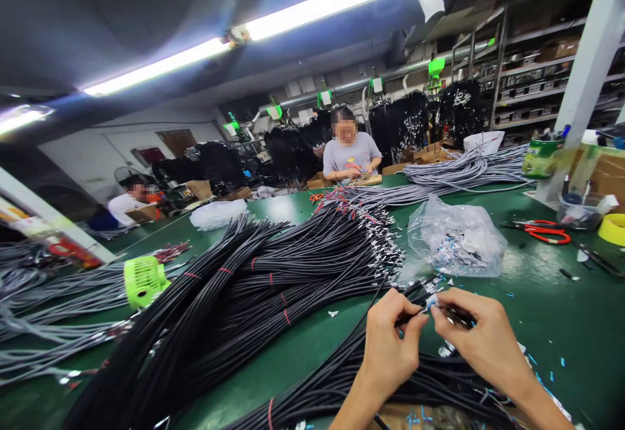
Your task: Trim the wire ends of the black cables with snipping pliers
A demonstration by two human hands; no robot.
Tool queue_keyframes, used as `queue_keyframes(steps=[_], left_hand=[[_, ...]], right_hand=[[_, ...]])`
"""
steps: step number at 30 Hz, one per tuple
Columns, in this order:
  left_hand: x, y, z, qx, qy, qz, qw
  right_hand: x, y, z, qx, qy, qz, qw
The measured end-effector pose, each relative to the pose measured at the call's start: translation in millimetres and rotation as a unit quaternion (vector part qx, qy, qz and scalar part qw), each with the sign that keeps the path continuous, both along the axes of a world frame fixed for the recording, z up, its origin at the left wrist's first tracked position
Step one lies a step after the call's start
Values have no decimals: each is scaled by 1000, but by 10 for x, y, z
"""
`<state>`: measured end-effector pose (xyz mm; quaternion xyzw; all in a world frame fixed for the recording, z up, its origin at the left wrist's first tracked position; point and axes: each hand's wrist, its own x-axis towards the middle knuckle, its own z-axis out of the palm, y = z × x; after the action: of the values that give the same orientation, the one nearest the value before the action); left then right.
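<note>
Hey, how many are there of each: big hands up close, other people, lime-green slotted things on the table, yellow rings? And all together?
Hands up close: 2, left hand and right hand
Other people: 2, one at the back, one at left
Lime-green slotted thing: 1
Yellow ring: 1
Total: 6

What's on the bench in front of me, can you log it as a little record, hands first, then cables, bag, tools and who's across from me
left hand: fingertips pinched at a small white-and-blue piece
right hand: fingertips pinched at the same piece
cables: black bundles with red ties, left of the hands
bag: clear plastic bag of small bits
tools: red-handled tool, right of the bag
across: person in light shirt
</note>
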<state>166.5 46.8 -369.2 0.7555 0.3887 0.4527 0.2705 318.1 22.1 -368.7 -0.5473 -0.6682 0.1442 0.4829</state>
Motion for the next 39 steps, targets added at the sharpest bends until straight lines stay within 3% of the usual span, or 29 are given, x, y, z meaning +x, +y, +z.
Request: queue_keyframes(steps=[3,6,9,12,16,20,25,32,39], left_hand=[[8,21,-13,-109,-21,-33,993],[5,57,-21,-271,-64,-97,956],[16,74,-32,-321,-131,-118,931],[42,59,-48,-293,-190,-116,930],[49,24,-49,-155,-191,-84,966],[-9,24,-39,14,-95,-61,994],[-102,67,-53,158,29,-36,986],[-96,65,-63,161,61,0,985],[-61,62,-7,-2,-17,-23,1000]], right_hand=[[-9,-12,-19,36,-31,-12,999],[-23,-33,-31,67,-34,-1,997],[-18,-38,-29,37,23,3,999],[15,-4,-23,-81,165,45,982],[35,64,-11,-200,315,108,921],[-2,94,10,-241,338,124,901],[-48,80,21,-229,327,118,909],[-113,71,43,-133,234,112,957],[-102,43,4,-61,154,65,984]])
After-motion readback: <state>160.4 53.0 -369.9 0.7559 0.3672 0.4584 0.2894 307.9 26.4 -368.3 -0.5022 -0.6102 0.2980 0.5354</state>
